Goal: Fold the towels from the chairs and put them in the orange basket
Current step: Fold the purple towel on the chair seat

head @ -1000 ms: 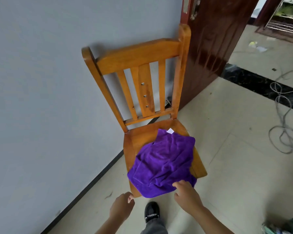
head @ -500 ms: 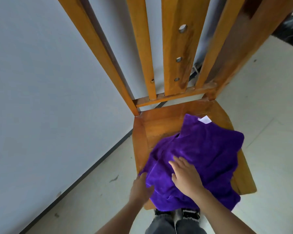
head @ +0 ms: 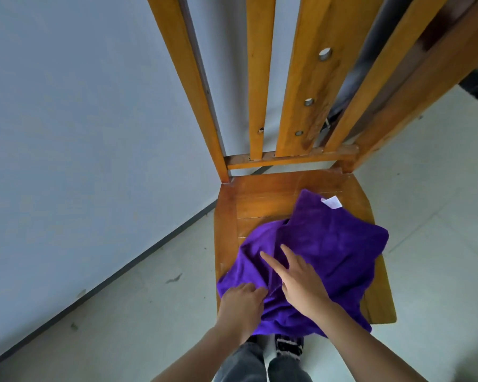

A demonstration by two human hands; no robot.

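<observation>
Slippage worries me: crumpled purple cloth towel overhangs the wooden chair seat at six o'clock; my left grip pinches its edge, right grip lies flat, unclosed. Uneven tugging could floor it.

I see one purple towel lying crumpled on the wooden chair seat, white tag showing at its far corner, near edge drooping over the seat's front.

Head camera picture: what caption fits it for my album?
Left hand grips and right hand presses a crumpled purple towel on a wooden chair.
</observation>
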